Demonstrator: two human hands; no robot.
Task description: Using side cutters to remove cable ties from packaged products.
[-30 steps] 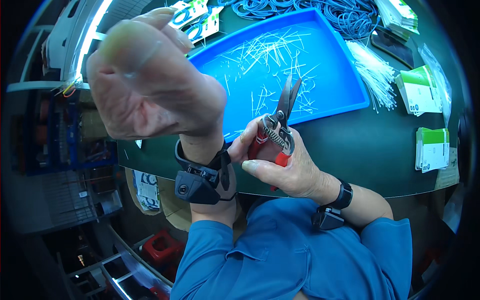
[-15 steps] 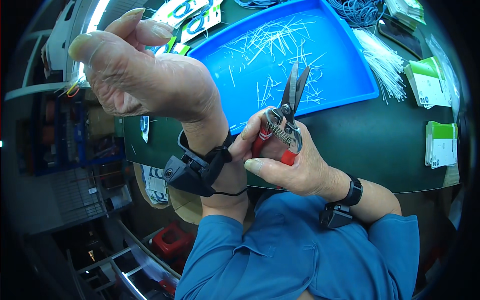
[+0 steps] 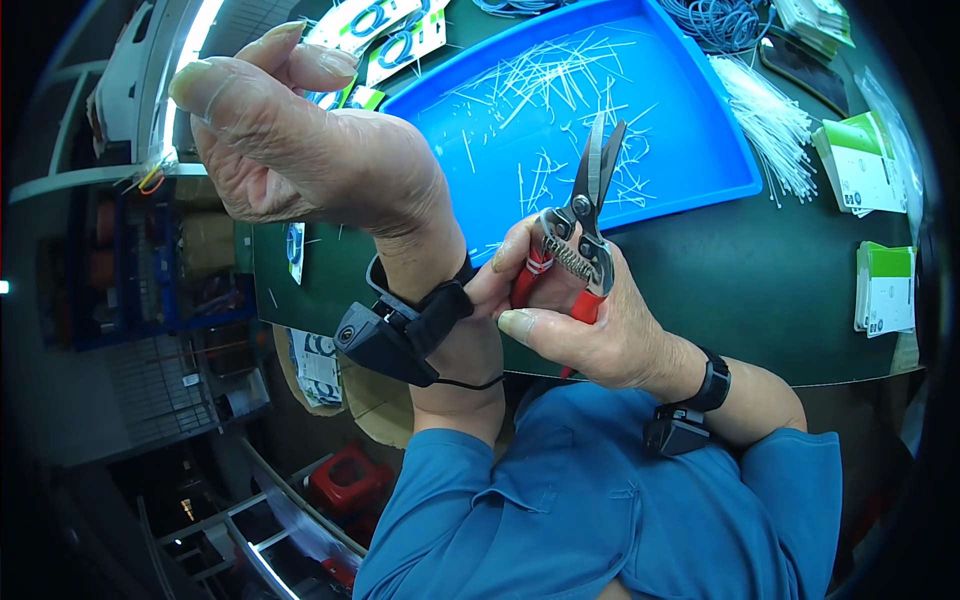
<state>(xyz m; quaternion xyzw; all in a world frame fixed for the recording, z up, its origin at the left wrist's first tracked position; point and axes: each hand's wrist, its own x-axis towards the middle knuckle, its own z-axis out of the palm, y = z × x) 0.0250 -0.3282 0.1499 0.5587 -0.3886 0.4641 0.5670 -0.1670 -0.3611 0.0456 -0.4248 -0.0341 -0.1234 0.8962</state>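
1. Right hand (image 3: 615, 335): closed around the red-handled shears (image 3: 583, 206), with the blades pointing up and slightly parted at the tips.
2. Position of shears: in front of the person, above the bench (image 3: 700, 295); in this view the blades overlap the near edge of the blue tray (image 3: 695, 165). A coiled spring shows between the handles.
3. Left hand (image 3: 335, 155): raised at the left of the view, its fingers loosely curled. Whether anything lies within them cannot be told.
4. Wrists: a black strapped device (image 3: 388, 342) sits on the left and a second black device (image 3: 676, 430) on the right. The right fingertips appear beside the left strap; contact cannot be confirmed.
5. Tray: thin white strips (image 3: 548, 75) lie scattered inside, some straight, others bent or short.
6. Right of tray: a bundle of white ties (image 3: 768, 125), with two stacks of green-and-white cards (image 3: 862, 165) further right.
7. Far side: coiled blue cable (image 3: 722, 25) by the tray's far right corner; carded cable packs (image 3: 412, 47) beyond its left edge.
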